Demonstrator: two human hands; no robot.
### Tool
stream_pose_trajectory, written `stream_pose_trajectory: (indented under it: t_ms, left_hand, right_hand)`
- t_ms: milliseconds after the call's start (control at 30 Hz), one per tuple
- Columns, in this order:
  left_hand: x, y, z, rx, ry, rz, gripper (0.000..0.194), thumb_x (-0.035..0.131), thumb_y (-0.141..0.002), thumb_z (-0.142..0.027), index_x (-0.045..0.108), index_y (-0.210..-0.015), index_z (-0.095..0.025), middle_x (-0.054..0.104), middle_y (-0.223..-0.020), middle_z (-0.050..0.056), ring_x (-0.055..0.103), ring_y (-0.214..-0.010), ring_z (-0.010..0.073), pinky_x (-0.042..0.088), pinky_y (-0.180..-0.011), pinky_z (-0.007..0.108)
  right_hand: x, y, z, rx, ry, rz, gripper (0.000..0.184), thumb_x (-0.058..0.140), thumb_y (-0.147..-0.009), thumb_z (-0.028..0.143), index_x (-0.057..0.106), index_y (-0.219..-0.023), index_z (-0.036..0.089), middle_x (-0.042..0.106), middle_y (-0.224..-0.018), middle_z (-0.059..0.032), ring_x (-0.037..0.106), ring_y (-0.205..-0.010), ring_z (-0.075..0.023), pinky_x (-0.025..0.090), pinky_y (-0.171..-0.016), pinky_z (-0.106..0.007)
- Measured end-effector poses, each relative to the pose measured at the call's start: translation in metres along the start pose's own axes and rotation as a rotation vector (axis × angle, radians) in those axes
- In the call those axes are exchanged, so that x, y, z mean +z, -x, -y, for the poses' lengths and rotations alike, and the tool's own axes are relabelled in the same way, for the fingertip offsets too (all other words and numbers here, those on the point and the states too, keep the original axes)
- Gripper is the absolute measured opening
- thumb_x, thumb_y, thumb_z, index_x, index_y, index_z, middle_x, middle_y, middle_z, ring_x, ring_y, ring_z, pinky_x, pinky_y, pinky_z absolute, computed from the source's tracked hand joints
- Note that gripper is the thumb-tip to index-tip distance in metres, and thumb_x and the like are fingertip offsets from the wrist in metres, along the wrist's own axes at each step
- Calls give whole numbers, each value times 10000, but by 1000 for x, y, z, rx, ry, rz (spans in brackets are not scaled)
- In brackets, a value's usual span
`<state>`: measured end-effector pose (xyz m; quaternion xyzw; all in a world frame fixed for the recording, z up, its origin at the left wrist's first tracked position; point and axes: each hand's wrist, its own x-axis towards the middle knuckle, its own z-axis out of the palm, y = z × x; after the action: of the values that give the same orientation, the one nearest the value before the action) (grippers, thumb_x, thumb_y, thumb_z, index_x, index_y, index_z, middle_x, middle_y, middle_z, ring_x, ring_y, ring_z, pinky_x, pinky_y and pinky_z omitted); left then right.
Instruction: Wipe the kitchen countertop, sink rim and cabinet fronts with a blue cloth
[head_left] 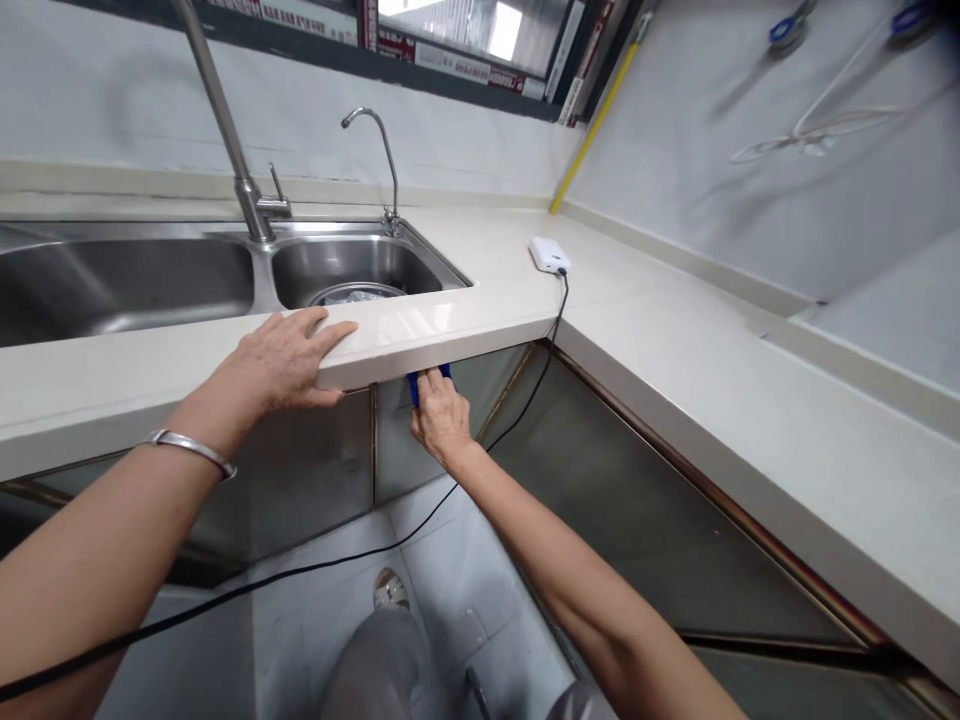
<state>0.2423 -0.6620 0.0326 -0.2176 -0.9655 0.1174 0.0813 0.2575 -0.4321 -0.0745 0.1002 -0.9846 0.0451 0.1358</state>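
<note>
My left hand (289,360) rests on the front edge of the white countertop (420,325), fingers spread, with the thumb down over the edge's front face. A silver bangle (193,450) circles that wrist. Below the counter's overhang, my right hand (442,415) presses a blue cloth (414,388) against the top of a grey cabinet door (397,440). Most of the cloth is hidden behind the fingers and under the counter edge.
A double steel sink (262,280) with a tall faucet (225,110) and a small curved tap (386,150) lies beyond my left hand. A white device (550,254) on the counter trails a black cable (517,415) past my right arm. Cabinets (675,500) line the right.
</note>
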Motion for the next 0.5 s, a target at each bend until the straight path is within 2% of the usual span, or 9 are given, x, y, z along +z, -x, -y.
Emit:
stream_pose_trajectory:
  t_ms: [133, 233, 300, 400, 500]
  left_hand:
    - [1, -1, 2, -29, 29, 9, 899, 698, -837, -535, 316, -1592, -231, 347, -1593, 192, 455, -1378, 410, 406, -1162, 517]
    - [1, 0, 3, -25, 59, -5, 846, 669, -856, -512, 332, -1583, -242, 356, -1592, 183, 471, -1356, 405, 432, -1142, 543]
    - [1, 0, 4, -30, 94, -11, 823, 654, -861, -497, 340, -1580, -249, 353, -1598, 185, 471, -1352, 413, 441, -1126, 566]
    - [4, -1, 8, -20, 108, 5, 846, 645, -854, -535, 324, -1586, -256, 333, -1604, 191, 473, -1349, 428, 451, -1110, 572]
    - [9, -3, 15, 1, 57, 11, 859, 605, -859, -594, 302, -1591, -261, 325, -1593, 190, 482, -1344, 421, 458, -1108, 557]
  right_hand:
    - [-4, 5, 24, -118, -16, 22, 388, 556, -887, 155, 587, -1274, 155, 540, -1412, -171, 552, -1061, -265, 587, -801, -389]
    - [2, 11, 41, -220, -53, 11, 468, 591, -897, 181, 544, -1363, 169, 509, -1455, -161, 548, -1083, -255, 585, -797, -371]
    - [8, 11, 38, -274, -38, -14, 518, 529, -948, 181, 479, -1464, 179, 483, -1509, -152, 548, -1094, -249, 577, -830, -385]
    - [17, 4, 2, -328, 36, -35, 543, 364, -1003, 130, 433, -1534, 215, 445, -1583, -109, 550, -1100, -249, 558, -878, -429]
    - [25, -4, -59, -227, 57, -1, 564, 419, -964, 108, 477, -1512, 225, 435, -1602, -82, 552, -1154, -254, 550, -920, -426]
